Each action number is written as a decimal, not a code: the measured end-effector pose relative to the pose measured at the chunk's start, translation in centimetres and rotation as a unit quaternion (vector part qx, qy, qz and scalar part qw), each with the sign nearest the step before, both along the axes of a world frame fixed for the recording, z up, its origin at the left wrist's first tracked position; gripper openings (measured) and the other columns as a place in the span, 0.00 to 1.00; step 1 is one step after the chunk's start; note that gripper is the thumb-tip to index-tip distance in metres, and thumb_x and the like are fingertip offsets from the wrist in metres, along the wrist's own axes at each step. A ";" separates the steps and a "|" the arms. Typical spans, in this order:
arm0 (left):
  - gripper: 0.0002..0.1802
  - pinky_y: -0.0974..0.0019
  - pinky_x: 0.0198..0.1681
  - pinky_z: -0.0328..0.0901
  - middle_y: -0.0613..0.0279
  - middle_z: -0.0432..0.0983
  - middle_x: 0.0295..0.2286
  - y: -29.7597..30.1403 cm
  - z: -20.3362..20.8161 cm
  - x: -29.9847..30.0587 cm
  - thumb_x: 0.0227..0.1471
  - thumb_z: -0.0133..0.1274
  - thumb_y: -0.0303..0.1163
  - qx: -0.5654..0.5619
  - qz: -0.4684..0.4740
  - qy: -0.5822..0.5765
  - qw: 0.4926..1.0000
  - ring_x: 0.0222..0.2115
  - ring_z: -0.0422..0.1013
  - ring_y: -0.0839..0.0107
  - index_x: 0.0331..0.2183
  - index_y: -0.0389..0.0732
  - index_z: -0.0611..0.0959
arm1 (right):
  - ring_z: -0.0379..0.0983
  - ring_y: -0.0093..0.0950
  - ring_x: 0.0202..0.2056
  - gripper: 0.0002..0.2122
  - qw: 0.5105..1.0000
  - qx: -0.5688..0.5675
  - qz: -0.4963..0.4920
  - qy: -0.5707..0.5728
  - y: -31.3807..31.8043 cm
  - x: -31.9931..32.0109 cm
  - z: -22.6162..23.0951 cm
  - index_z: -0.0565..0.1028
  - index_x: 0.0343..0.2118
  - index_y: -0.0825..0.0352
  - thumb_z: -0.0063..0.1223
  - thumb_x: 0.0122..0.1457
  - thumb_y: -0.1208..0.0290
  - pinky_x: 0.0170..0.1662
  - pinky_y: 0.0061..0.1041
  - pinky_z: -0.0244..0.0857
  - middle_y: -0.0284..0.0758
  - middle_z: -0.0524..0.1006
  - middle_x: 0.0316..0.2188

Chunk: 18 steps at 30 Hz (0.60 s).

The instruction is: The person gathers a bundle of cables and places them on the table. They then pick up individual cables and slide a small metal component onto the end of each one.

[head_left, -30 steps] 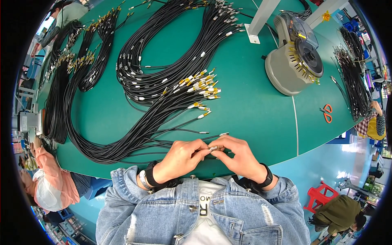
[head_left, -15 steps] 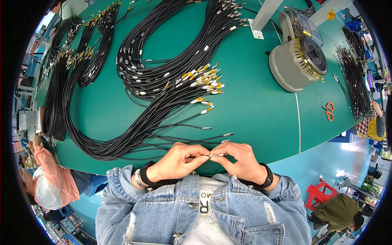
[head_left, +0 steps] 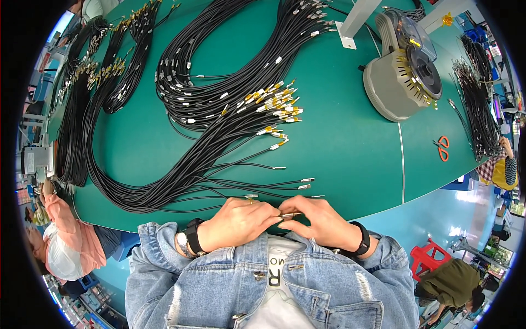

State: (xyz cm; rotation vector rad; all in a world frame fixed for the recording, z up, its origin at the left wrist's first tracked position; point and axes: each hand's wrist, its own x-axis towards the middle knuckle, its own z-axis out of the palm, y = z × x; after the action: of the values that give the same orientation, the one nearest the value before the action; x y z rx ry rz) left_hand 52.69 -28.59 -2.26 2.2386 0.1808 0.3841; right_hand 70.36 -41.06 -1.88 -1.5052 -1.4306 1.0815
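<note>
The left hand [head_left: 238, 221] and the right hand [head_left: 320, 222] meet at the near edge of the green counter [head_left: 350, 148]. Between them is a small metallic piece [head_left: 290, 215]. The fingers of both hands are closed on it: the right thumb and forefinger pinch it, and the left fingertips close at its left end.

Labelling: a black cable bundle [head_left: 142, 194] curves across the left of the counter. White and yellow tags [head_left: 274, 101] sit on its ends; any marking is too small to read. The far cable bundle [head_left: 230, 82] carries white sleeves along its curve, likewise illegible. Dark printed lettering shows on the white shirt [head_left: 274, 307] under the denim jacket [head_left: 208, 285].

Containers: a grey machine [head_left: 389, 90] stands at the far right, with a round dark disc on its right face and a clear cover [head_left: 422, 41] on its far side; the contents under the cover cannot be made out. Orange-handled scissors [head_left: 443, 149] lie to its near right, left of another cable bundle [head_left: 476, 115].
</note>
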 end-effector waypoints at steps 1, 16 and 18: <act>0.06 0.65 0.20 0.65 0.60 0.75 0.20 -0.1 0.0 0.0 0.46 0.60 0.26 -0.002 -0.002 0.000 1.000 0.18 0.72 0.65 0.28 0.38 0.80 | 0.75 0.35 0.26 0.07 0.999 0.008 0.025 -0.043 0.0 -0.1 0.0 0.74 0.32 0.68 0.57 0.54 0.72 0.29 0.29 0.68 0.37 0.76 0.25; 0.05 0.66 0.17 0.65 0.64 0.73 0.18 -0.5 0.3 -1.7 0.47 0.58 0.28 -0.079 -0.058 0.042 0.994 0.16 0.71 0.65 0.27 0.42 0.77 | 0.67 0.33 0.20 0.08 0.990 0.066 0.124 -0.011 -0.7 -0.7 -1.0 0.72 0.23 0.66 0.59 0.53 0.71 0.24 0.30 0.60 0.34 0.70 0.18; 0.05 0.66 0.17 0.66 0.64 0.73 0.18 -0.6 0.2 -2.0 0.47 0.58 0.28 -0.081 -0.056 0.041 0.994 0.16 0.72 0.65 0.27 0.42 0.77 | 0.67 0.32 0.20 0.08 0.991 0.075 0.113 0.003 -0.7 -0.9 -1.0 0.72 0.22 0.66 0.59 0.52 0.71 0.24 0.29 0.60 0.33 0.71 0.17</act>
State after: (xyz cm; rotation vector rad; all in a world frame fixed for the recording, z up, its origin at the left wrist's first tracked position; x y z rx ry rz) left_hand 50.68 -29.20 -2.07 2.0943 0.1231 0.2093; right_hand 69.42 -41.78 -2.87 -1.2555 -1.6713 1.0832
